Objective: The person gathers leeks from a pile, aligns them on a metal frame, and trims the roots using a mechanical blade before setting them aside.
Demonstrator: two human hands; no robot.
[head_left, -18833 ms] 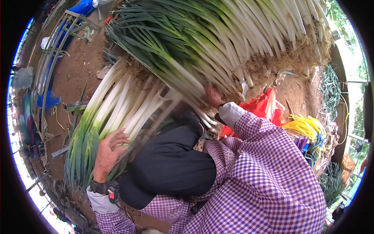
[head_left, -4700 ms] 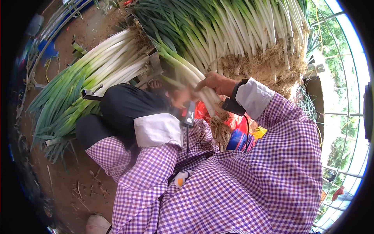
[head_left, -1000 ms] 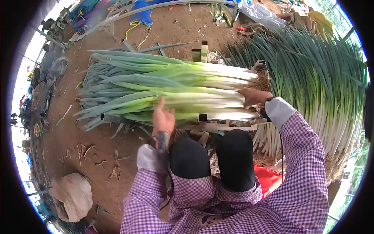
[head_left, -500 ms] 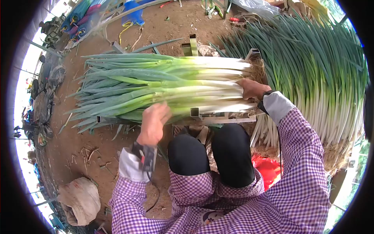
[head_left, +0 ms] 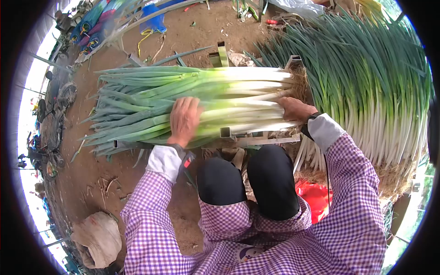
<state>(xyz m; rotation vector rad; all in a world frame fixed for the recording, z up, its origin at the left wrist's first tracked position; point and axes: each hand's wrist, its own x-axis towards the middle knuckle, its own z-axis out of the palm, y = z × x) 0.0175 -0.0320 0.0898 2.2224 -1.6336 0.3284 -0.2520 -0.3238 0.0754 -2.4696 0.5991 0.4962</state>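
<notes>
A thick bundle of long green onions (head_left: 247,109) lies sideways in a low metal frame (head_left: 263,140), white ends and roots to the right, leaves to the left. My left hand (head_left: 185,118) rests flat over the green leaves near the middle of the bundle, fingers extended and slightly blurred. At the root end, my right hand (head_left: 296,109) has its fingers closed around white stalks; the fingertips are partly hidden among them.
A large pile of green onions (head_left: 362,101) lies to the right of the frame. Upright metal posts (head_left: 222,54) rise at the frame's edges. A pale sack (head_left: 97,239) sits at lower left, and red plastic (head_left: 313,200) lies beside my right knee.
My left hand has moved up from the bundle's near edge onto the leaves. My right hand stays at the root end, shifted only slightly.
</notes>
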